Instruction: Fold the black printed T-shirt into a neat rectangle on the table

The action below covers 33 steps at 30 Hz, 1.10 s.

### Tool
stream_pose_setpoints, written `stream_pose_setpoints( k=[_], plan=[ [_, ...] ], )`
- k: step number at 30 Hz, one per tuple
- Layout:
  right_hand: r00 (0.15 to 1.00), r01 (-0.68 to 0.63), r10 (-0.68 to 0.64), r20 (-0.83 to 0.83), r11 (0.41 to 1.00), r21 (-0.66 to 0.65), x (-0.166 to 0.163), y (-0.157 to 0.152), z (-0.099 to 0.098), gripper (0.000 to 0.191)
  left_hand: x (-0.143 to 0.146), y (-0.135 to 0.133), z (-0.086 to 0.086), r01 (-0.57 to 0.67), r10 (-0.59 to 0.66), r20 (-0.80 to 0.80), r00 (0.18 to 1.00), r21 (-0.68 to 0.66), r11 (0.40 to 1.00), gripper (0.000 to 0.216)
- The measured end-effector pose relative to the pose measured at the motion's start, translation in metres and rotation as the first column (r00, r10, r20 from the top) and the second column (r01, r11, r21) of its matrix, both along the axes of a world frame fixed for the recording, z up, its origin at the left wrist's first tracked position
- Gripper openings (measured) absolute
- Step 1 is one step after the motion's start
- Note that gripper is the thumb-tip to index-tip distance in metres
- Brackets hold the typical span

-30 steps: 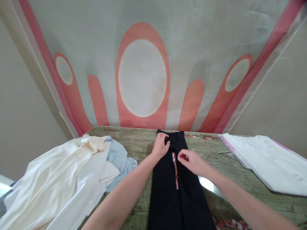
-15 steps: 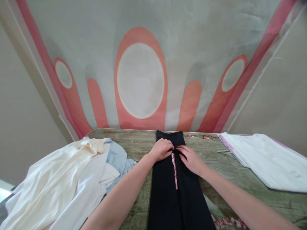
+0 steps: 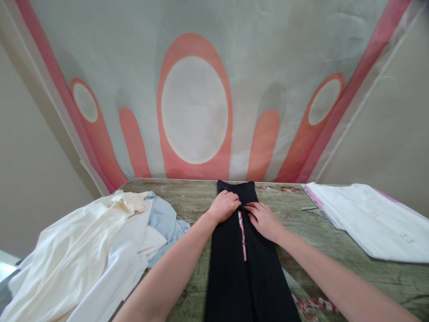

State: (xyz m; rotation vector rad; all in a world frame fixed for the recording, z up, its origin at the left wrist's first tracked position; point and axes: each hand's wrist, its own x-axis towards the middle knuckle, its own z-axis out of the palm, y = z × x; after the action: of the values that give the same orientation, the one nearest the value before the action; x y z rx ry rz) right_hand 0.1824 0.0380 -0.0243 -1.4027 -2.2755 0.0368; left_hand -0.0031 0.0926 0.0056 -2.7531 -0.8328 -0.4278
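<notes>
A long black garment (image 3: 234,268) lies lengthwise down the middle of the table, with a thin pink strip (image 3: 241,235) showing along its centre seam. My left hand (image 3: 224,206) rests on its far left part, fingers curled and pressing the cloth. Just right of the seam, my right hand (image 3: 264,219) lies flat on the garment with its fingers stretched out. The two hands nearly touch over the pink strip.
A heap of cream and white clothes (image 3: 83,250) with a light blue piece (image 3: 164,219) fills the table's left side. A folded white garment (image 3: 368,219) lies on the right. The green patterned table (image 3: 191,201) ends at a wall hung with a pink-and-grey cloth (image 3: 194,107).
My right hand went from a pinch on the cloth to lying flat on it. My left hand slid a little nearer the seam. The garment's halves have closed over more of the pink strip.
</notes>
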Motion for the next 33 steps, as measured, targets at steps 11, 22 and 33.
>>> stream_pose_setpoints(
  k=[11, 22, 33],
  plan=[
    [0.999, 0.014, -0.013, 0.043, 1.0, -0.004, -0.002, -0.001, 0.003, 0.031, 0.009, -0.016, 0.005, 0.023, 0.005, 0.144, 0.99, -0.198, 0.98, 0.023],
    [0.998, 0.059, -0.06, 0.006, 0.997, 0.047, -0.001, -0.003, 0.004, 0.018, 0.014, -0.011, -0.025, -0.064, 0.131, 0.182, 0.975, -0.331, 0.941, 0.047],
    [0.994, -0.01, 0.024, 0.11, 0.992, -0.124, 0.013, -0.008, 0.027, 0.009, 0.01, -0.036, -0.01, -0.132, 0.15, 0.01, 0.989, -0.417, 0.899, 0.067]
  ],
)
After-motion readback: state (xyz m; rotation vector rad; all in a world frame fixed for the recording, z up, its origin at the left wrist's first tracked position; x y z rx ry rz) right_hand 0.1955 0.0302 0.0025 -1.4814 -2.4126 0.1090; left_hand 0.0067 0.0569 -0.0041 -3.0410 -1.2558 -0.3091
